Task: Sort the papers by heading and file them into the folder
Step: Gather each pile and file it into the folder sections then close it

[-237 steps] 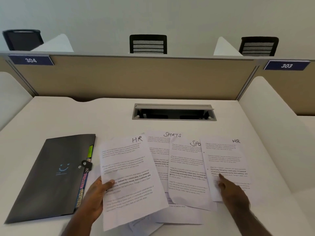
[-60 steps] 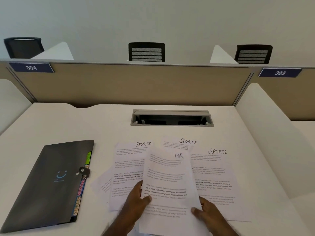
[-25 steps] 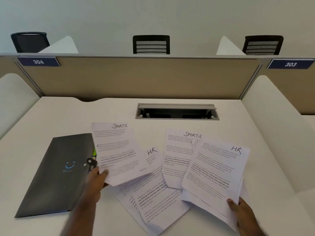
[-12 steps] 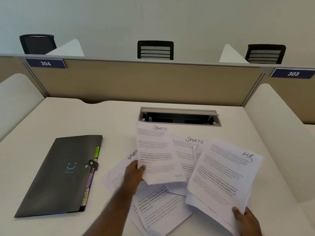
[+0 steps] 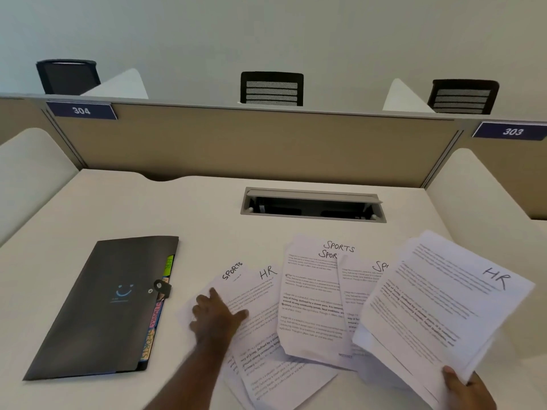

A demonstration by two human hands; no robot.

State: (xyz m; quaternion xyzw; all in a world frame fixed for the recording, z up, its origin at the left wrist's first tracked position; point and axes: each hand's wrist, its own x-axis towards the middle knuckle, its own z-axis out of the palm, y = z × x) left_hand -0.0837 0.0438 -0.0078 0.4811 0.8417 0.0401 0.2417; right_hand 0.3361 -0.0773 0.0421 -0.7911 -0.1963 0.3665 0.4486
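A dark grey folder (image 5: 100, 306) with a smiley logo and coloured tabs lies shut on the desk's left side. Printed papers are spread at the middle: sheets headed SPORTS (image 5: 313, 294) lie overlapped at the centre, and a sheet headed HR (image 5: 260, 294) lies over another SPORTS sheet (image 5: 229, 276) at the left. My left hand (image 5: 217, 316) rests flat, fingers spread, on those left sheets. My right hand (image 5: 466, 390) grips the lower edge of a small stack topped by an HR sheet (image 5: 447, 309), held tilted above the desk at the right.
A recessed cable tray (image 5: 313, 205) with its lid raised sits in the white desk (image 5: 148, 211) beyond the papers. A beige partition (image 5: 251, 143) closes the far edge, white dividers flank both sides. Black chairs (image 5: 271, 88) stand behind the partition.
My left hand has put its SPORTS sheet down on the centre pile and moved left and down onto the sheets near the folder. My right hand keeps the HR stack, now a little further right.
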